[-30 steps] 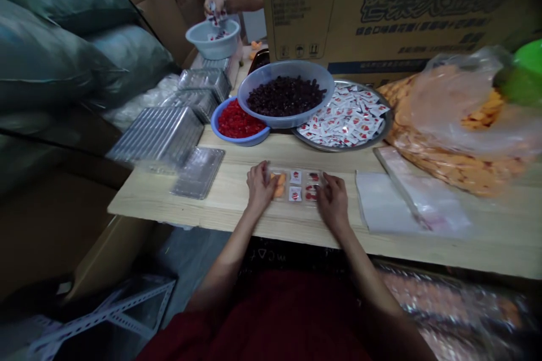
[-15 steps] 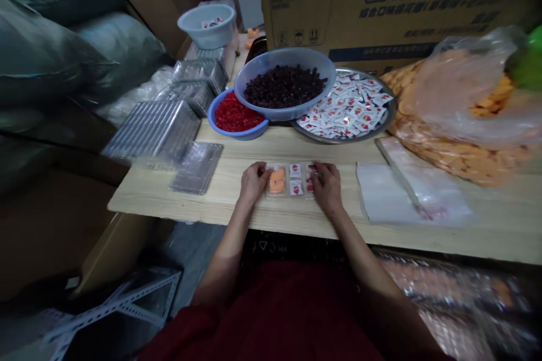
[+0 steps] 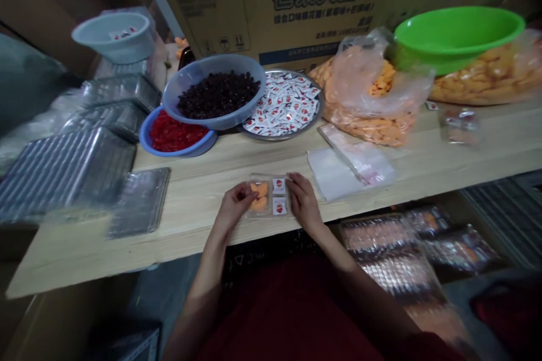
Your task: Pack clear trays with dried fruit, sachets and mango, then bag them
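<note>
A small clear plastic tray point(image 3: 270, 192) lies on the wooden table between my two hands. Orange candies point(image 3: 259, 202) fill its left compartment, and two white sachets point(image 3: 279, 186) with red print sit one above the other in the middle. My left hand point(image 3: 232, 206) grips the tray's left edge, thumb and finger reaching over the orange candies. At the right edge, my right hand point(image 3: 304, 203) has its fingers curled round the tray and covers the right compartment, so the contents there are hidden.
Behind stand a bowl of dark candies point(image 3: 218, 96), a blue bowl of red candies point(image 3: 146, 134) and a metal dish of sachets point(image 3: 283, 106). Clear trays point(image 3: 71, 163) are stacked left. Plastic bags point(image 3: 339, 172), bagged orange candies point(image 3: 364, 118) and a green basin point(image 3: 457, 39) are right.
The view has swung to the right, bringing the green basin fully into sight. Both hands stay at the tray; my left thumb and finger now reach further over the orange candies.
</note>
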`<state>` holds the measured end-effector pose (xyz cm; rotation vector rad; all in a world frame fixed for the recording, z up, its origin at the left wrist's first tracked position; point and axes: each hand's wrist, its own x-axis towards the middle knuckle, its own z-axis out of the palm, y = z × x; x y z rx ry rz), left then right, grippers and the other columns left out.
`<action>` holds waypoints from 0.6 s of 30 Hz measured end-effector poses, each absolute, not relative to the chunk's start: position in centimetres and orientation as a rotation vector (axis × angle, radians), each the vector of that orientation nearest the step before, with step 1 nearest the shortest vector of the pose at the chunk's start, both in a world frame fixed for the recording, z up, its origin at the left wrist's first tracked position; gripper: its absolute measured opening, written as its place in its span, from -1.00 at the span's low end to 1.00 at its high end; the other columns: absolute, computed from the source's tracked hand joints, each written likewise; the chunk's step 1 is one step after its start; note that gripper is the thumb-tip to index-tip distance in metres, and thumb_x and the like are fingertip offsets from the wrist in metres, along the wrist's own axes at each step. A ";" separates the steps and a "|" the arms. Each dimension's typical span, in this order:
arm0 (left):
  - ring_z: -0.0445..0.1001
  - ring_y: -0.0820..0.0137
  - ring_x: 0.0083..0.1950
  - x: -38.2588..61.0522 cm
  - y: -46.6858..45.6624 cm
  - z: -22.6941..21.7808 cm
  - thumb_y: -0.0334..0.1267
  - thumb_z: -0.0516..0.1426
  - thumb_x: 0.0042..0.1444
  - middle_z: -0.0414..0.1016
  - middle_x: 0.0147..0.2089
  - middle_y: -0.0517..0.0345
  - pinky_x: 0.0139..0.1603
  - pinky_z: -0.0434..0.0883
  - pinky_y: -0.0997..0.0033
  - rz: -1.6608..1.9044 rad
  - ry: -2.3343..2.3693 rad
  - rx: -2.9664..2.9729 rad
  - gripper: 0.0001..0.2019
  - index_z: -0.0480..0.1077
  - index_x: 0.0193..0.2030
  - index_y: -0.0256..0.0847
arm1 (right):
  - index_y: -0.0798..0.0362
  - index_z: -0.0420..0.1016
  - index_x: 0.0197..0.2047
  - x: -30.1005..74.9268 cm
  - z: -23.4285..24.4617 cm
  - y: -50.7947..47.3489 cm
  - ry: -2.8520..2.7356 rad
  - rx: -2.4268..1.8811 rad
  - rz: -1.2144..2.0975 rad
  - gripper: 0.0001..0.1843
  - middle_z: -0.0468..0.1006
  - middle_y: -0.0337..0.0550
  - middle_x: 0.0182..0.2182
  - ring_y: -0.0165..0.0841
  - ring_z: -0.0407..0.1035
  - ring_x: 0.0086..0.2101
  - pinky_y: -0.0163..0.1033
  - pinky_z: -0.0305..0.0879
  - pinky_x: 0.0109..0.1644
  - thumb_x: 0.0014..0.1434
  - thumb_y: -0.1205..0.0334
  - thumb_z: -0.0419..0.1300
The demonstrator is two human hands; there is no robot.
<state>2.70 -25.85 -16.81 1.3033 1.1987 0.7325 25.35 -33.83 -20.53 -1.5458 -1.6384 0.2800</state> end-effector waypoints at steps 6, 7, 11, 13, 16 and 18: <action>0.32 0.44 -0.40 4.0 -26.7 -16.9 0.06 0.29 0.05 0.36 -0.40 0.25 -0.35 0.30 0.45 0.710 1.368 1.386 -0.58 0.42 -0.14 -0.24 | 0.00 0.43 0.29 25.9 -20.5 -33.8 -1.617 -1.542 0.307 -0.45 0.35 -0.01 0.34 -0.19 0.11 0.39 0.20 0.03 0.47 0.30 0.45 -0.02; 0.38 0.38 -0.34 4.2 -26.6 -16.9 0.05 0.30 0.05 0.41 -0.33 0.19 -0.28 0.36 0.39 0.728 1.434 1.471 -0.52 0.42 -0.01 -0.25 | 0.02 0.44 0.28 25.8 -20.4 -33.6 -1.629 -1.575 0.296 -0.46 0.36 0.00 0.34 -0.18 0.11 0.39 0.21 0.02 0.46 0.30 0.45 -0.02; 0.42 0.02 0.14 4.2 -26.3 -16.9 0.04 0.33 0.05 0.42 0.11 -0.21 0.18 0.38 -0.04 0.810 1.663 1.873 -0.15 0.17 0.39 -0.31 | 0.07 0.50 0.20 25.2 -20.1 -32.3 -1.685 -1.700 0.241 -0.50 0.39 0.04 0.32 -0.13 0.14 0.37 0.24 -0.03 0.44 0.29 0.46 -0.02; 0.30 -0.05 0.31 3.3 -26.8 -16.8 0.05 0.29 0.12 0.31 0.28 -0.29 0.30 0.29 -0.12 0.858 1.675 2.002 -0.18 0.14 0.42 -0.29 | 0.07 0.51 0.18 25.3 -20.0 -31.9 -1.708 -1.725 0.215 -0.51 0.41 0.04 0.31 -0.11 0.15 0.36 0.27 -0.10 0.45 0.28 0.45 -0.02; 0.26 0.03 0.37 0.9 -29.3 -16.5 -0.04 0.20 0.25 0.27 0.35 -0.22 0.35 0.26 -0.09 1.008 1.684 2.070 -0.36 0.17 0.40 -0.19 | 0.06 0.50 0.17 26.0 -20.1 -31.8 -1.740 -1.685 0.194 -0.54 0.41 0.04 0.30 -0.11 0.16 0.35 0.32 -0.13 0.42 0.28 0.40 -0.02; 0.30 0.11 0.34 -1.0 -32.1 -16.6 -0.11 0.15 0.31 0.34 0.30 -0.17 0.34 0.28 -0.02 1.145 1.752 2.032 -0.49 0.24 0.34 -0.17 | 0.07 0.50 0.16 26.7 -20.2 -32.1 -1.729 -1.628 0.176 -0.56 0.42 0.07 0.29 -0.10 0.18 0.34 0.34 -0.13 0.41 0.31 0.31 -0.02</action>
